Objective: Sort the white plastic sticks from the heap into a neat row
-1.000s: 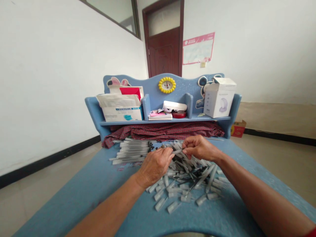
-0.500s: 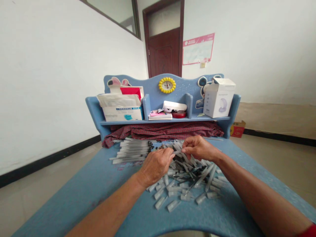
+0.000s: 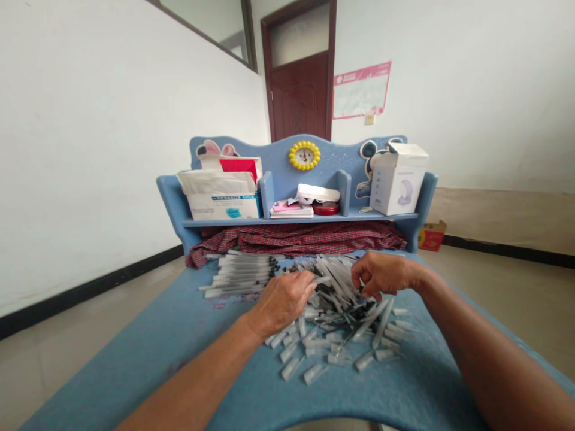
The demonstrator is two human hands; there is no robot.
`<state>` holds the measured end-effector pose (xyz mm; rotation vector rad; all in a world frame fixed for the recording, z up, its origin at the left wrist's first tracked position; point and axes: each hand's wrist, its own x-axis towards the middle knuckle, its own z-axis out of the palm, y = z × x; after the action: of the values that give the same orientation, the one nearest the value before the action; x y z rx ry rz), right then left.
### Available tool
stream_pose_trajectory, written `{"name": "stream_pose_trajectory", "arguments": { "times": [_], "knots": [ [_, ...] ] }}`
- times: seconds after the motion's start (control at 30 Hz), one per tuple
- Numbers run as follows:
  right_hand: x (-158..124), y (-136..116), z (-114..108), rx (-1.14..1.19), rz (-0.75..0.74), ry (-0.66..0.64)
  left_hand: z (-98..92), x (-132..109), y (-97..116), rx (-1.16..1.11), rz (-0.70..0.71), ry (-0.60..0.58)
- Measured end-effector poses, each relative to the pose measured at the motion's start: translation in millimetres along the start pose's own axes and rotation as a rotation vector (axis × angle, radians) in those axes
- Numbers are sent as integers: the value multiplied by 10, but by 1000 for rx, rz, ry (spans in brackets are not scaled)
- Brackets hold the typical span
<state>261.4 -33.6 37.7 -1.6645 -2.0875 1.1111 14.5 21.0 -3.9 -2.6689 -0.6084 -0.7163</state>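
My left hand (image 3: pixel 287 296) is closed on a whitish translucent tube (image 3: pixel 321 279), whose end sticks out to the right of its fingertips. On the right side of a loose pile of tubes and dark-tipped pieces (image 3: pixel 339 293), my right hand (image 3: pixel 381 274) has its fingers curled; what they hold, if anything, is hidden. Left of the pile lies a neat row of tubes (image 3: pixel 240 272) with black ends. Short clear caps (image 3: pixel 314 373) are scattered on the blue table (image 3: pixel 179 335) in front of the pile.
Behind the tubes, a red checked cloth (image 3: pixel 296 238) lies under a blue shelf (image 3: pixel 265 222). A mask box (image 3: pixel 224 203), papers (image 3: pixel 291 211), a red round tin (image 3: pixel 326 208) and a white box (image 3: pixel 399 182) stand on it. A yellow clock (image 3: pixel 304 155) is above.
My right hand has moved right, away from my left hand, to the right side of the pile. My left hand has stayed nearly still with the tube.
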Motion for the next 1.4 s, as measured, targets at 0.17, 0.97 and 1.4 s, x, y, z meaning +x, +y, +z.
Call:
{"name": "stream_pose_trajectory", "arguments": {
  "times": [0.17, 0.97, 1.4],
  "knots": [
    [26, 18, 7, 43, -30, 6, -6, -1, 5, -9, 7, 5],
    [172, -122, 262, 181, -244, 233, -55, 9, 53, -130, 22, 15],
    [-231, 227, -229, 325, -209, 502, -90, -49, -474, 34, -229, -31]
  ]
}}
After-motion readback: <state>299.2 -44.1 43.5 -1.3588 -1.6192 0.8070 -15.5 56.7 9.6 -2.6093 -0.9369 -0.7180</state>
